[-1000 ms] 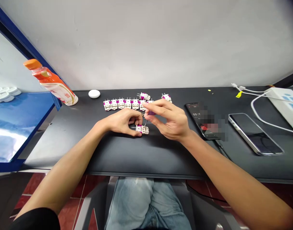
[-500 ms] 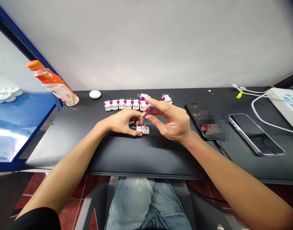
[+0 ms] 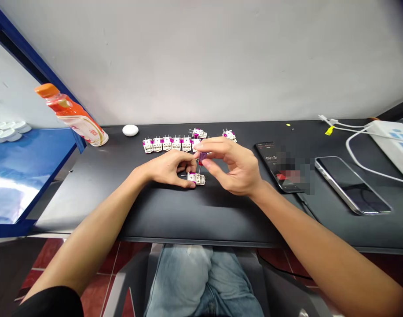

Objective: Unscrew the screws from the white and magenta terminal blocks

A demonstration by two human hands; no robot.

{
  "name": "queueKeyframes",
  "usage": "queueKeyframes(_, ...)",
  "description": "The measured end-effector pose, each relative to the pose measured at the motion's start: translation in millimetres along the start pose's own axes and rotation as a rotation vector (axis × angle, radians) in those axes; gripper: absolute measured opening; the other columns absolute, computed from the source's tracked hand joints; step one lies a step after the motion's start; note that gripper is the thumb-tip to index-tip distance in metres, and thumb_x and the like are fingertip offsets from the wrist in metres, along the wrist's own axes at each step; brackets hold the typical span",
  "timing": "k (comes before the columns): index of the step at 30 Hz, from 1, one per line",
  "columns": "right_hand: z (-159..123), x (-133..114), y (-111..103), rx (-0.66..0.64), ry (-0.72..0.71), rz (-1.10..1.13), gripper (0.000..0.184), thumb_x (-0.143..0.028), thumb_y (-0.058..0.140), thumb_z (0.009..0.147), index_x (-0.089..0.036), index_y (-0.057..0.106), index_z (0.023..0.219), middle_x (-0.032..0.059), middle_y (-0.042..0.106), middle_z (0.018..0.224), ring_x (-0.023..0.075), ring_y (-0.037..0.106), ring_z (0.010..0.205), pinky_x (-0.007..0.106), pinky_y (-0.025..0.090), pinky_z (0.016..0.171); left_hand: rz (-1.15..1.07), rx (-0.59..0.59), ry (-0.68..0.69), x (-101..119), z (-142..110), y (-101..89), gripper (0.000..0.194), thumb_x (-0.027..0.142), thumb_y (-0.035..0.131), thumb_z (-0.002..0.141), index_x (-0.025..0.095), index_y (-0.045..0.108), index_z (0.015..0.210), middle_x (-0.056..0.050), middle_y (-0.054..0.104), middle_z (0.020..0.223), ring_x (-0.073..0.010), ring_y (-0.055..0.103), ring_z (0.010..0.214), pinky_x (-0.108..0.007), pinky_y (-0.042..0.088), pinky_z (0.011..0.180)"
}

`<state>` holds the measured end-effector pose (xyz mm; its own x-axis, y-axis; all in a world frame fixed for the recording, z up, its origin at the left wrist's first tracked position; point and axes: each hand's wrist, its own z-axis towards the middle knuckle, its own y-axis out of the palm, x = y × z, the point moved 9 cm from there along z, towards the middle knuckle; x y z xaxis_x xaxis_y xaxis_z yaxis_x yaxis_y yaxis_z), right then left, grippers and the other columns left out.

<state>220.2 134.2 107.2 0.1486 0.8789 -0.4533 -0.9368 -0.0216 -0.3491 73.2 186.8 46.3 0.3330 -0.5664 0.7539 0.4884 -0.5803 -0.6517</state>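
My left hand [image 3: 170,169] rests on the black tabletop, thumb and fingers closed on a small white-and-purple part with metal prongs [image 3: 196,178]. The part lies flat on the table. In my right hand [image 3: 236,166], a small screwdriver [image 3: 202,156] with a purple, see-through handle is pinched between thumb and fingers. Its thin shaft points down at the part; whether the tip sits in a screw is too small to tell. Just behind my hands stands a row of several like parts [image 3: 167,143]. Another like part [image 3: 199,133] lies behind that row, and one more [image 3: 229,135] is to its right.
An orange-capped bottle [image 3: 76,116] and a white oval object [image 3: 130,130] are at the back left. To the right lie a black phone [image 3: 270,163] with a cable, a second phone [image 3: 353,185], white cables [image 3: 355,158] and a white box [image 3: 394,145]. A grey wall rises behind.
My right hand has turned slightly, its fingers shifting around the screwdriver handle, which now stands more upright. My left hand and the part have stayed in place.
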Motion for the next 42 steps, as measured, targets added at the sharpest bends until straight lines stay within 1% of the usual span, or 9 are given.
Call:
queueKeyframes(3, 0.5, -5.9, -3.5, 0.039, -0.076, -0.037, 0.033, -0.020, 0.087, 0.103, -0.030, 0.088, 0.134, 0.0076, 0.089, 0.122, 0.0234, 0.087, 0.106, 0.038, 0.079, 0.088, 0.025, 0.005, 0.004, -0.1, 0.0, -0.6, 0.038, 0.041, 0.097, 0.080, 0.021, 0.064, 0.083, 0.007, 0.052, 0.070, -0.0115, 0.043, 0.063, -0.028, 0.036, 0.060)
queueKeyframes(9, 1.1, -1.3, -1.2, 0.016, -0.007, 0.006, 0.037, -0.017, 0.074, 0.109, -0.028, 0.083, 0.144, 0.0084, 0.089, 0.127, 0.0231, 0.087, 0.112, 0.035, 0.079, 0.086, -0.001, 0.008, 0.029, 2.1, 0.7, -0.4, 0.033, 0.039, 0.095, 0.082, 0.021, 0.068, 0.088, 0.006, 0.055, 0.073, -0.0112, 0.043, 0.062, -0.027, 0.037, 0.060)
queueKeyframes(14, 1.3, -5.6, -4.1, 0.043, -0.072, -0.052, 0.033, -0.020, 0.086, 0.103, -0.032, 0.088, 0.133, 0.0064, 0.089, 0.121, 0.0239, 0.088, 0.103, 0.039, 0.078, 0.091, 0.018, 0.016, 0.018, 0.1, 1.0, -1.4, 0.036, 0.040, 0.098, 0.079, 0.021, 0.068, 0.085, 0.006, 0.055, 0.071, -0.0120, 0.047, 0.063, -0.027, 0.038, 0.061)
queueKeyframes(18, 1.4, -1.8, -2.3, 0.028, -0.020, -0.009, 0.039, -0.015, 0.074, 0.108, -0.030, 0.084, 0.143, 0.0076, 0.090, 0.125, 0.0242, 0.088, 0.110, 0.038, 0.078, 0.089, 0.008, 0.018, 0.043, 1.7, 0.5, -1.8, 0.033, 0.039, 0.096, 0.081, 0.021, 0.070, 0.090, 0.006, 0.057, 0.073, -0.0119, 0.046, 0.063, -0.028, 0.039, 0.062)
queueKeyframes(23, 1.6, -6.5, -3.7, 0.045, -0.075, -0.071, 0.032, -0.022, 0.086, 0.103, -0.032, 0.088, 0.133, 0.0067, 0.090, 0.122, 0.0248, 0.088, 0.104, 0.041, 0.078, 0.091, 0.022, 0.016, 0.026, -0.2, 1.0, -1.4, 0.038, 0.041, 0.098, 0.079, 0.021, 0.066, 0.083, 0.006, 0.055, 0.071, -0.0118, 0.046, 0.063, -0.028, 0.038, 0.060)
queueKeyframes(28, 1.7, -1.4, -1.9, 0.027, -0.017, -0.010, 0.038, -0.017, 0.077, 0.108, -0.031, 0.085, 0.143, 0.0074, 0.091, 0.126, 0.0246, 0.089, 0.110, 0.039, 0.078, 0.091, 0.016, 0.017, 0.034, 1.1, 1.0, -1.5, 0.035, 0.041, 0.096, 0.080, 0.021, 0.068, 0.088, 0.006, 0.056, 0.071, -0.0118, 0.046, 0.062, -0.028, 0.038, 0.061)
queueKeyframes(33, 1.9, -6.2, -5.5, 0.057, -0.081, -0.075, 0.031, -0.024, 0.089, 0.102, -0.036, 0.090, 0.130, 0.0059, 0.090, 0.125, 0.0250, 0.088, 0.105, 0.043, 0.079, 0.092, 0.032, 0.013, 0.016, -0.5, 0.9, -1.2, 0.038, 0.042, 0.098, 0.080, 0.021, 0.067, 0.084, 0.006, 0.055, 0.070, -0.0121, 0.047, 0.062, -0.028, 0.038, 0.061)
queueKeyframes(38, 2.0, -2.0, -3.8, 0.038, -0.022, -0.051, 0.038, -0.018, 0.075, 0.108, -0.032, 0.086, 0.142, 0.0063, 0.091, 0.125, 0.0261, 0.089, 0.113, 0.042, 0.078, 0.095, 0.001, 0.009, 0.036, 1.2, 0.4, -1.1, 0.034, 0.041, 0.096, 0.082, 0.021, 0.071, 0.093, 0.004, 0.063, 0.078, -0.0121, 0.048, 0.064, -0.028, 0.041, 0.063)
queueKeyframes(42, 0.9, -4.8, -4.8, 0.061, -0.066, -0.075, 0.032, -0.024, 0.086, 0.103, -0.034, 0.089, 0.133, 0.0062, 0.091, 0.123, 0.0273, 0.088, 0.108, 0.045, 0.078, 0.097, 0.011, 0.005, 0.024, -0.5, 0.4, -0.6, 0.034, 0.041, 0.097, 0.080, 0.021, 0.070, 0.088, 0.004, 0.061, 0.076, -0.0123, 0.048, 0.064, -0.028, 0.040, 0.063)
